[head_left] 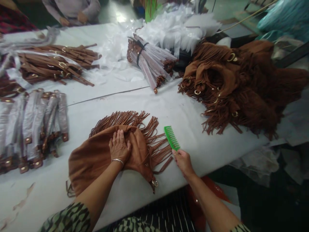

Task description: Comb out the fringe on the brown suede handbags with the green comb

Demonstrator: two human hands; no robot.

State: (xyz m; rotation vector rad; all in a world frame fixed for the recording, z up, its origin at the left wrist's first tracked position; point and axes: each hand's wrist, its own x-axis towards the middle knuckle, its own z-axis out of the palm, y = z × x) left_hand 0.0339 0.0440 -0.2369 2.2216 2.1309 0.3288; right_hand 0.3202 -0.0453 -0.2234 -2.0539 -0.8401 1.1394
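A brown fringed bag [91,158] lies flat on the white table in front of me. My left hand [119,148] presses on its upper side, fingers stretched out and lying flat. Along the far and right edges of the bag spreads a long fringe [158,148], with some strands fanned toward the right. My right hand [183,161] grips a green comb [172,138] by its lower end, just right of the strand tips. The comb's teeth point to the right, away from the bag. A metal ring [154,183] hangs at the bag's near right corner.
Brown fringed bags [241,80] are heaped at the right. Wrapped straps [36,122] lie at the left, with loose brown straps [55,62] behind them. A tied bundle of straps [149,59] sits at the back beside crumpled clear plastic [173,29]. Across the table a person [72,13] stands.
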